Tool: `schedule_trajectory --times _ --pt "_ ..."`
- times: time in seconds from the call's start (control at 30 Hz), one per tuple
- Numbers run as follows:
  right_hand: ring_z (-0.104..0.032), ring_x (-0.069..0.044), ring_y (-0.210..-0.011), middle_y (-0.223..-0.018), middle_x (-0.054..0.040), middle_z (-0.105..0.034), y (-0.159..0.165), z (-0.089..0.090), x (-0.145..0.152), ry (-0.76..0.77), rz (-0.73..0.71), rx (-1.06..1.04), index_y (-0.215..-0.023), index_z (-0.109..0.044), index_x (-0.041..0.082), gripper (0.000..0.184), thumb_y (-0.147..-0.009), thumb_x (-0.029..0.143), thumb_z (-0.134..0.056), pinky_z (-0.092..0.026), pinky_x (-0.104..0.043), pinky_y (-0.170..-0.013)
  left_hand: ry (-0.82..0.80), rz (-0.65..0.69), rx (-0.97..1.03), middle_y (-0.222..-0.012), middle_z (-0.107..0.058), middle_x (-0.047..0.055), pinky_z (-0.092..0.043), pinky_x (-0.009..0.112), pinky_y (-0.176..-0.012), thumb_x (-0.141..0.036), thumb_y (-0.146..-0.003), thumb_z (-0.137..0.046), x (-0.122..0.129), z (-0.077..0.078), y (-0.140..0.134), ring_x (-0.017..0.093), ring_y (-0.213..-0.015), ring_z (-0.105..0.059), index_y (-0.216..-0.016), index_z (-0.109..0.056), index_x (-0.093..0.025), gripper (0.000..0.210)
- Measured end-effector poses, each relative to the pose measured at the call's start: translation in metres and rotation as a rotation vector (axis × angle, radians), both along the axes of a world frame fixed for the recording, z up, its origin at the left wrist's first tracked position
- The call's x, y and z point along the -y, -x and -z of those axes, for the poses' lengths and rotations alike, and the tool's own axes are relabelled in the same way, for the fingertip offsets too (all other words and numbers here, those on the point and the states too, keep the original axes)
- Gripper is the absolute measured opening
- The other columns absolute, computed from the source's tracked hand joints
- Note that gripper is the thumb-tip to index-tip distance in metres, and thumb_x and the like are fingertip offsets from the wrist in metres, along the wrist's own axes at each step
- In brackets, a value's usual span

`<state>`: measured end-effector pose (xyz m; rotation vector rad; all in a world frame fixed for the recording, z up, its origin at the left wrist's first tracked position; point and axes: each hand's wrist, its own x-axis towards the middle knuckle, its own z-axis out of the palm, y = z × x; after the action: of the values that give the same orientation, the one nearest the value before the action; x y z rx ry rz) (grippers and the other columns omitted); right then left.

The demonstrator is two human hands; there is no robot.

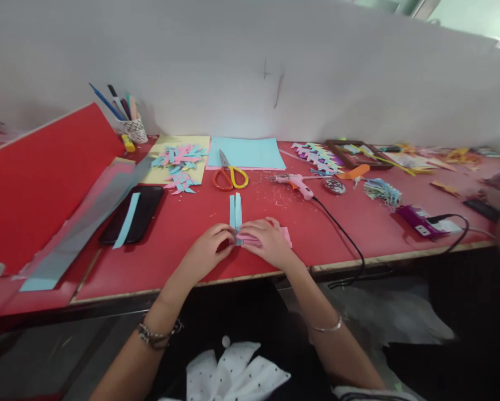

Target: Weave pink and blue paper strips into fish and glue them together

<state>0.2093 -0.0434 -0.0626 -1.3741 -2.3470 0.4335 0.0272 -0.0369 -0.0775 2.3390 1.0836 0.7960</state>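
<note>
Near the front edge of the bench (183,217), the left hand (210,249) pinches blue strips (238,210) while the right hand (269,242) holds pink strips (287,236), probably to keep their crossing aligned.

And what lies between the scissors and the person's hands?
In the head view, two blue strip ends, side by side, lie between the scissors and the left hand and right hand.

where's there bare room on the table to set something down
One patch of bare red table lies between the phone and the left hand; another lies between the black cord and the purple box. Along the wall it's crowded: paper scraps, scissors, blue sheet.
</note>
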Motion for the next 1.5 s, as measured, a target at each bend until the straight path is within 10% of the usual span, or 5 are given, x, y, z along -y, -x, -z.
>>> schedule_trajectory --times 0.47,1.5 --pt "-0.056 -0.019 -0.080 -0.080 -0.0036 -0.063 -0.034 0.018 0.054 -0.497 0.517 0.058 -0.080 -0.059 0.021 0.021 -0.084 0.024 -0.038 -0.025 -0.042 -0.090 0.016 -0.015 0.024 -0.095 -0.059 0.004 -0.048 0.033 -0.078 -0.010 -0.077 -0.046 0.002 0.000 -0.001 0.016 -0.089 -0.059 -0.071 -0.053 -0.019 0.013" --pt "-0.053 -0.016 -0.070 -0.074 -0.0015 -0.063 -0.034 0.028 0.047 -0.726 0.574 0.134 -0.075 -0.060 0.020 0.018 -0.079 0.018 -0.042 -0.031 -0.034 -0.086 0.047 -0.050 0.021 -0.100 -0.060 0.004 -0.047 0.029 -0.081 -0.015 -0.080 -0.045 0.004 0.001 0.001 0.015 -0.092 -0.058 -0.075 -0.054 -0.020 0.011"
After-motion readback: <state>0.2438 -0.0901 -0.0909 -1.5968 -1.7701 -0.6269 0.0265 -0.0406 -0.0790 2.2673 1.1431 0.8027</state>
